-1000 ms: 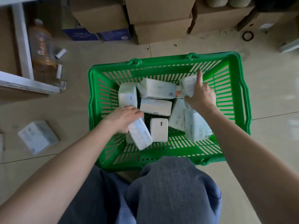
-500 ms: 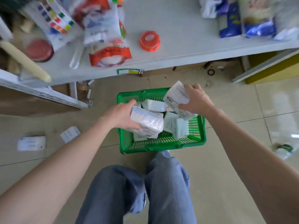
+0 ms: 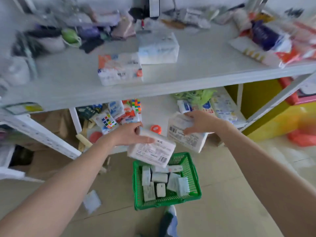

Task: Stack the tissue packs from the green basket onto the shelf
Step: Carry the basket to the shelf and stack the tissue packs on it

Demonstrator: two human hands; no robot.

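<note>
On the floor nearest the person, the green basket [image 3: 166, 200] holds several more tissue packs [image 3: 159, 177], with a loose pack [image 3: 92, 201] lying to its left. Above it, the left hand [image 3: 127, 135] grips a tissue pack [image 3: 152, 152] and the right hand [image 3: 200, 122] grips a second pack [image 3: 185, 134], both raised in front of the lower shelf [image 3: 153, 112], crowded with puzzle cubes [image 3: 109, 121] and an orange lid [image 3: 156, 129]. Farther, the upper shelf [image 3: 196, 72] carries two tissue packs already set down [image 3: 119, 68], touching, hemmed in by blurred clutter.
</note>
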